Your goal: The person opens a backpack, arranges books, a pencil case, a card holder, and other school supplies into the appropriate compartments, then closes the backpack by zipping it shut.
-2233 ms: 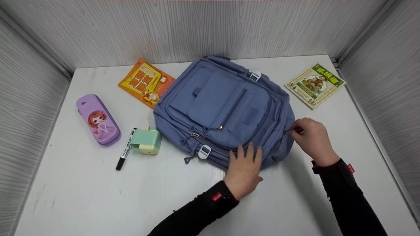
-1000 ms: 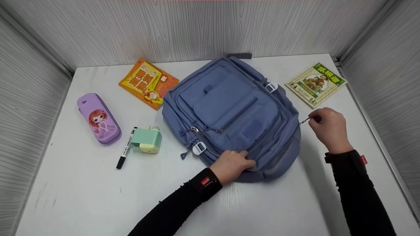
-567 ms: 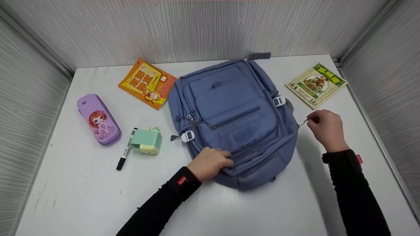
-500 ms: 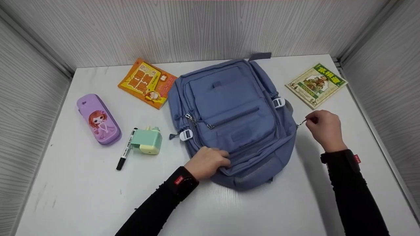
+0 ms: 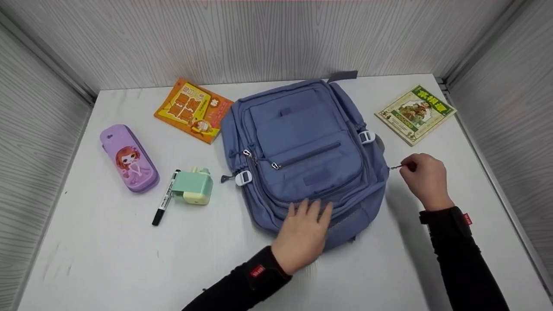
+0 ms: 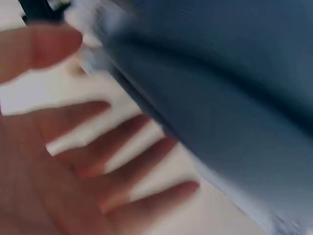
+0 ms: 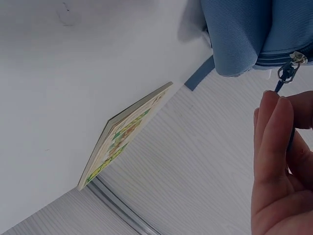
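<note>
1. In my head view the bag [image 5: 302, 151] lies flat near the middle of the tabletop [image 5: 108, 259], its zipped front facing up.
2. At the bag's 3 o'clock edge I see a zip pull [image 5: 395, 167], stretched outward.
3. My right hand [image 5: 425, 179] pinches that pull between thumb and fingers; the right wrist view shows its cord running up to a metal slider [image 7: 298, 58] on the bag.
4. My left hand [image 5: 302, 235] is at the bag's 6 o'clock edge, fingers wide and holding nothing. I cannot tell whether they touch the fabric.
5. On the bag, white buckles sit at 2 o'clock [image 5: 367, 137] and between 8 and 9 [image 5: 243, 178].
6. A dark strap [image 5: 343, 76] pokes out toward 1 o'clock.
7. Off the bag's 10 o'clock, right beside it, lies an orange book [image 5: 190, 110].
8. Toward 2 o'clock, apart from the bag, I have a green book [image 5: 414, 114].
9. Between 8 and 9 stands a mint box [image 5: 192, 183], with a marker [image 5: 165, 198] just beyond.
10. Farthest out, at 9 o'clock, lies a purple case [image 5: 129, 159].
</note>
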The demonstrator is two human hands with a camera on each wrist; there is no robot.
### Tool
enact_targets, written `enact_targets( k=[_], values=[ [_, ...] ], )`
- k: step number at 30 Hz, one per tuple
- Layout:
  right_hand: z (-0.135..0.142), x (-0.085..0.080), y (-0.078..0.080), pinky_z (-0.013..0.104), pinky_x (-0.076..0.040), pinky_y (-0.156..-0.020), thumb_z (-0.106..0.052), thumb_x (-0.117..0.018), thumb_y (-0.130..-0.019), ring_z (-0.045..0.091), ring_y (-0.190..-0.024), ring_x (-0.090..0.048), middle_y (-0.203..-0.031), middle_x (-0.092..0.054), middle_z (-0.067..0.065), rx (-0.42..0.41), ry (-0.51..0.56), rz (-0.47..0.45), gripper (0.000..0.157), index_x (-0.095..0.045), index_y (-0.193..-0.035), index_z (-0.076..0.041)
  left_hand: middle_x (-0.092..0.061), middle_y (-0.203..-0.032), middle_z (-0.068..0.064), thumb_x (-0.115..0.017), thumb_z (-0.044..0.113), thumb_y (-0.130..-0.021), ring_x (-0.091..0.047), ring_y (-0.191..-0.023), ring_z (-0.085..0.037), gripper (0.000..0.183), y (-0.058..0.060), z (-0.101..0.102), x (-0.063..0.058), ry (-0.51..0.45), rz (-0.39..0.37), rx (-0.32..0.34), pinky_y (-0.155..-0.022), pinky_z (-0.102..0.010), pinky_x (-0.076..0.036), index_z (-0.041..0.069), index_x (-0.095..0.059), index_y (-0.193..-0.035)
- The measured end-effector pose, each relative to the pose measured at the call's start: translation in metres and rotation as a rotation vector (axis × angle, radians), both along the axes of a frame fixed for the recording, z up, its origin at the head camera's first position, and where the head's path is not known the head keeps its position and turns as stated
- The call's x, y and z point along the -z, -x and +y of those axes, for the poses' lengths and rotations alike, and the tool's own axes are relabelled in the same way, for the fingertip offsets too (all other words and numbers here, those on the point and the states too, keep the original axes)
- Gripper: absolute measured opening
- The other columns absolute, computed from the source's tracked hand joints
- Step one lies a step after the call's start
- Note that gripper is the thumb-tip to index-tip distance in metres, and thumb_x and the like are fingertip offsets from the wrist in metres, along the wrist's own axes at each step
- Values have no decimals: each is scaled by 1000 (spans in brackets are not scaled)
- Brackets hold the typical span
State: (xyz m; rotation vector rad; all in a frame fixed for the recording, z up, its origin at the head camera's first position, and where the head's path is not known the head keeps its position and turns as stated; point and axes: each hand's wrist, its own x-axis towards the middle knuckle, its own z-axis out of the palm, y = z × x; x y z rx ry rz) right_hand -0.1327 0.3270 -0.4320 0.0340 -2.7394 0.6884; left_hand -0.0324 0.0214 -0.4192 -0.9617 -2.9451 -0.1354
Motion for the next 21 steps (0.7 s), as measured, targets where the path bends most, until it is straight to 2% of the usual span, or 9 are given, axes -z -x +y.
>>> enact_targets(
  k=[2, 4, 6, 7, 9, 12, 15, 18, 21],
  values=[
    [0, -1, -1, 35, -39, -62, 2, -57, -78, 33, -67, -60, -73, -69, 21, 6, 3, 15, 16, -73, -81, 5, -60, -136, -12, -70, 51, -87, -61, -121, -32, 74, -6, 20, 4, 48, 87, -28, -94, -49, -56, 11, -49, -146],
    [-1, -1, -3, 33, -38, -63, 3, -56, -79, 32, -67, -60, -74, -69, 21, 6, 13, 35, 17, -73, -81, 5, -60, -137, -12, -71, 66, -78, -62, -120, -31, 93, -10, 37, 10, 104, 137, -66, -92, -46, -57, 12, -45, -148],
    [-1, 0, -4, 28, -36, -63, 3, -56, -80, 31, -67, -59, -75, -69, 21, 6, 21, 62, 17, -73, -82, 5, -60, -135, -12, -71, 73, -72, -63, -117, -30, 103, -11, 49, 17, 151, 190, -107, -89, -45, -57, 12, -42, -150],
    [-2, 0, -5, 26, -36, -63, 4, -56, -80, 31, -67, -59, -75, -69, 21, 4, 25, 76, 17, -73, -82, 5, -61, -133, -11, -73, 71, -72, -64, -114, -29, 102, -11, 53, 21, 165, 217, -127, -88, -44, -58, 13, -42, -150],
    [-2, 2, -6, 23, -34, -64, 4, -57, -81, 31, -67, -59, -75, -69, 21, 1, 32, 100, 16, -73, -83, 5, -64, -128, -9, -76, 65, -74, -66, -109, -27, 96, -11, 57, 28, 174, 271, -151, -85, -42, -59, 13, -44, -148],
    [-2, 4, -5, 18, -33, -65, 5, -59, -81, 31, -68, -60, -77, -69, 21, -4, 34, 128, 14, -73, -84, 5, -67, -116, -5, -77, 48, -80, -68, -98, -24, 72, -8, 56, 35, 141, 353, -149, -77, -40, -60, 14, -53, -139],
    [-1, 7, -3, 10, -32, -66, 5, -61, -82, 32, -70, -63, -79, -70, 21, -20, 35, 140, 12, -73, -85, 5, -67, -104, -4, -78, 38, -80, -68, -88, -22, 54, -4, 50, 39, 90, 398, -106, -69, -38, -60, 16, -59, -126],
    [0, 9, 1, 6, -33, -66, 6, -62, -83, 33, -73, -67, -81, -71, 20, -48, 33, 132, 12, -73, -87, 4, -66, -95, -2, -78, 33, -79, -66, -79, -19, 43, -1, 39, 40, 52, 411, -47, -63, -35, -59, 18, -61, -116],
    [-2, 10, 8, 14, -42, -66, 6, -63, -84, 34, -75, -68, -82, -71, 20, -72, 25, 111, 12, -74, -89, 4, -65, -91, -1, -77, 28, -81, -64, -74, -16, 36, 1, 27, 39, 17, 399, 8, -56, -30, -55, 19, -62, -111]
  ],
)
